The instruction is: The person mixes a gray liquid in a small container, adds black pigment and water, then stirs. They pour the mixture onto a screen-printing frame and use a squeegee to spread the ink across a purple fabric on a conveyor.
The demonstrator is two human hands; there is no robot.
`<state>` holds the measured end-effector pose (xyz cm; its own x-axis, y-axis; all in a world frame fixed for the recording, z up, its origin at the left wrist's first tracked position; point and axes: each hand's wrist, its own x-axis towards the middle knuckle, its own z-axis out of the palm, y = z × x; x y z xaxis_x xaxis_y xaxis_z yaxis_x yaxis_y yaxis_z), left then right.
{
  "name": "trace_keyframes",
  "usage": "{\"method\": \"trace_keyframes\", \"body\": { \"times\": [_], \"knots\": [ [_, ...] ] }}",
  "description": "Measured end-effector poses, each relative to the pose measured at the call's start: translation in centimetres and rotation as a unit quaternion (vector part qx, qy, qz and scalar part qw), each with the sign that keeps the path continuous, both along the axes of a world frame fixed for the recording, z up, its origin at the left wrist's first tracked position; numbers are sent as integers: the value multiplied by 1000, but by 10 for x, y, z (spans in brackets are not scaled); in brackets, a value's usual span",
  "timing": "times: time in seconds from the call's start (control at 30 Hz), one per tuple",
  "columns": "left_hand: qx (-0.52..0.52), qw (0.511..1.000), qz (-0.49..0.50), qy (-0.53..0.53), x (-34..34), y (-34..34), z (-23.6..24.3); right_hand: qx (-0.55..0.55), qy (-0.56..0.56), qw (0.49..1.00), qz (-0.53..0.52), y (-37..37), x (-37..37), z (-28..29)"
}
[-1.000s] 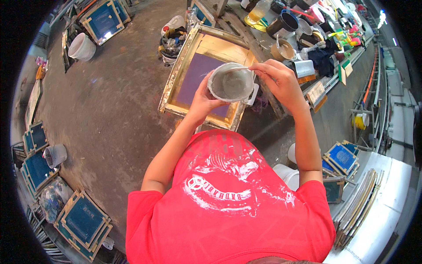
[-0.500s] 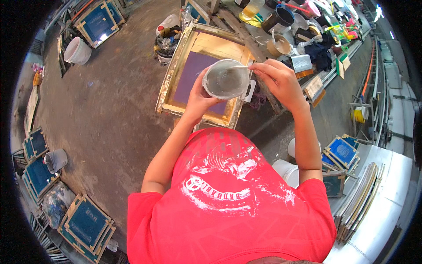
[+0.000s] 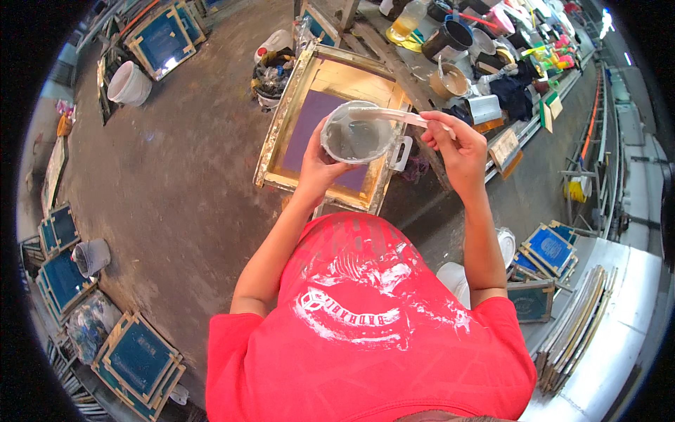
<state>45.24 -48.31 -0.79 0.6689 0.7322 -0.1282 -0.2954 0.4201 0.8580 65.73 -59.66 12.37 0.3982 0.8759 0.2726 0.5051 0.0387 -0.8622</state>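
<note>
My left hand (image 3: 320,163) is wrapped round the side of a whitish plastic tub (image 3: 355,143) with grey, thick-looking contents. My right hand (image 3: 457,144) is closed on a pale flat stick (image 3: 404,116), which reaches left across the tub's far rim. Beneath and behind the tub is a framed screen (image 3: 269,156) with a purple middle, yellowish margins and a worn edge. A white piece with a cut-out handle (image 3: 402,153) shows beside the frame's right edge.
A crowded bench (image 3: 512,105) with containers and tools runs along the upper right. Framed blue screens (image 3: 144,355) lean at both sides, with buckets (image 3: 128,84) among them. A bin of rags (image 3: 271,77) stands beyond the frame; long boards (image 3: 573,323) lie at lower right.
My right hand has drawn a little right and down with the stick, so more of it shows above the rim. The tub has shifted slightly left in the view.
</note>
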Motion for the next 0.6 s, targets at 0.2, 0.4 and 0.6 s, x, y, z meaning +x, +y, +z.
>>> {"method": "trace_keyframes", "body": {
  "times": [0.2,0.4,0.6],
  "knots": [
    [19,999,-30,21,2,-1,1,-17,-308,945,109,18,-16,4],
    [12,999,-31,26,-4,-1,0,-61,-335,881,328,13,-18,25],
    [9,998,-59,10,-6,-1,-2,-57,-361,896,251,23,4,60]
  ]
}}
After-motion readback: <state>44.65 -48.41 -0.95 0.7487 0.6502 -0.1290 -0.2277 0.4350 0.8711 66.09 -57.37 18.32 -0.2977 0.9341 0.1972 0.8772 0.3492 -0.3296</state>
